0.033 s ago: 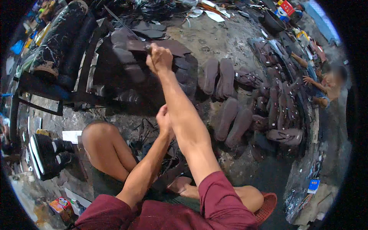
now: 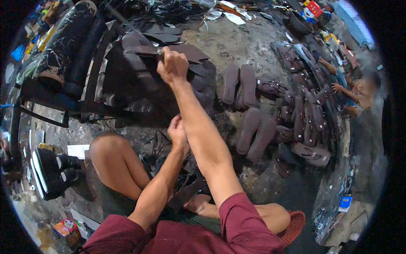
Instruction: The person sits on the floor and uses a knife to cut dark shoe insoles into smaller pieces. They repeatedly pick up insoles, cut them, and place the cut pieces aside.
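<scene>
Over concrete floor [image 2: 237,42], right hand [image 2: 172,65] outstretched, fisted on dark sheets [image 2: 139,76].

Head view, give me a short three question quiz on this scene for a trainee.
1. True or false: the right hand is stretched out over the pile of dark sheets.
2. Where is the left hand? A) on the roll B) close in, beside the right forearm C) on the soles
3. Fill in: the loose soles lie on the ground to the person's ____.

Key: 1 true; 2 B; 3 right.
</scene>
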A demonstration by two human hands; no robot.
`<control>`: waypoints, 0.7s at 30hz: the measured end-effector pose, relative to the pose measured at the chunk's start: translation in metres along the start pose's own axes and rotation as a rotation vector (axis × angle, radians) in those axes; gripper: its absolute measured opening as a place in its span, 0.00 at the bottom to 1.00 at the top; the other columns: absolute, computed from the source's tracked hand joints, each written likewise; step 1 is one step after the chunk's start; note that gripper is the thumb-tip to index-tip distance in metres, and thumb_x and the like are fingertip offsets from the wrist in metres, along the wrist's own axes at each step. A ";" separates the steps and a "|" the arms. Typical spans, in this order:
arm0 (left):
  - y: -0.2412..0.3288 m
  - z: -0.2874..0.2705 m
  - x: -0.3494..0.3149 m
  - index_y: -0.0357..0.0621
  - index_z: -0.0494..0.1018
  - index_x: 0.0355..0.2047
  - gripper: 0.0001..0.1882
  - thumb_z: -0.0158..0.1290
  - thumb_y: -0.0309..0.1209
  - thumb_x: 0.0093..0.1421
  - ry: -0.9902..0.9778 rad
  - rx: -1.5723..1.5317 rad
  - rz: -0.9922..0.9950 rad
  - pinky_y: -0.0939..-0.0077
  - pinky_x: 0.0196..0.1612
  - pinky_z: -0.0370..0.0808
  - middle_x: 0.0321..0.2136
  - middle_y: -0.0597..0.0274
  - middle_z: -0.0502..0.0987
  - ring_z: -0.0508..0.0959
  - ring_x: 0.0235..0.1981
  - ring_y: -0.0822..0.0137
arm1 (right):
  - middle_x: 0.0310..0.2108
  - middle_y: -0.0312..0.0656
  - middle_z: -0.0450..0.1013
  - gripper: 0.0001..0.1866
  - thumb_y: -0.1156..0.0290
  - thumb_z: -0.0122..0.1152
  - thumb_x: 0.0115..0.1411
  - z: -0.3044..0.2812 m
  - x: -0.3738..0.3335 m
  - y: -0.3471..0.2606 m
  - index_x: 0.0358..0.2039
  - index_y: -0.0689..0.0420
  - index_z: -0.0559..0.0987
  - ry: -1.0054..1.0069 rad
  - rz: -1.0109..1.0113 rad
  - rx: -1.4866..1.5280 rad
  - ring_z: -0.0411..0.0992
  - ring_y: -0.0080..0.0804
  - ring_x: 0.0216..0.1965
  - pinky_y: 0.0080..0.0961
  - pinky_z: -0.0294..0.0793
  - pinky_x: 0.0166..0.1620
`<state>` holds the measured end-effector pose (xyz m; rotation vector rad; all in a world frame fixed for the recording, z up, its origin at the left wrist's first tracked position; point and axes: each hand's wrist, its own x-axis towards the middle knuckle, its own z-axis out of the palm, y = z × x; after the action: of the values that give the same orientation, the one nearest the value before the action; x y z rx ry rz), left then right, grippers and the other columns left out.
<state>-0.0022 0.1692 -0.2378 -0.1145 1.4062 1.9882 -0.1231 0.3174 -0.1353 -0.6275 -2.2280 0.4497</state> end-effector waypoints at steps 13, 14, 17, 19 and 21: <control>0.230 -0.050 -0.130 0.41 0.64 0.59 0.28 0.50 0.43 0.64 -0.749 -0.164 -0.290 0.67 0.57 0.66 0.53 0.59 0.71 0.72 0.51 0.63 | 0.19 0.24 0.59 0.20 0.71 0.71 0.52 -0.264 -0.090 -0.052 0.16 0.49 0.65 0.126 0.497 0.779 0.56 0.16 0.22 0.20 0.55 0.28; 0.228 -0.046 -0.138 0.41 0.63 0.59 0.27 0.51 0.41 0.63 -0.751 0.062 -0.173 0.66 0.56 0.66 0.53 0.58 0.71 0.72 0.51 0.63 | 0.19 0.24 0.59 0.20 0.71 0.71 0.53 -0.270 -0.100 -0.059 0.17 0.49 0.65 0.096 0.506 0.765 0.56 0.16 0.23 0.19 0.55 0.28; 0.206 -0.033 -0.159 0.42 0.62 0.59 0.27 0.53 0.33 0.61 -0.651 0.462 0.032 0.64 0.55 0.68 0.52 0.56 0.71 0.72 0.50 0.63 | 0.20 0.24 0.60 0.16 0.67 0.70 0.55 -0.271 -0.135 -0.071 0.22 0.52 0.68 0.081 0.595 0.570 0.58 0.17 0.23 0.19 0.60 0.30; 0.200 -0.044 -0.162 0.42 0.61 0.60 0.28 0.53 0.28 0.59 -0.506 0.383 0.016 0.65 0.54 0.69 0.50 0.56 0.71 0.72 0.49 0.63 | 0.22 0.25 0.62 0.14 0.65 0.68 0.57 -0.267 -0.165 -0.079 0.27 0.54 0.70 0.088 0.740 0.579 0.59 0.17 0.23 0.20 0.63 0.31; 0.201 -0.055 -0.163 0.43 0.60 0.60 0.28 0.52 0.26 0.58 -0.320 0.277 0.023 0.66 0.52 0.71 0.47 0.57 0.73 0.73 0.47 0.63 | 0.25 0.28 0.65 0.14 0.63 0.65 0.60 -0.272 -0.211 -0.085 0.38 0.56 0.72 0.143 0.815 0.530 0.61 0.18 0.25 0.19 0.66 0.32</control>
<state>-0.0110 0.0088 -0.0279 0.3311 1.4543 1.7173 0.1806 0.1613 -0.0398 -1.2032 -1.5315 1.2964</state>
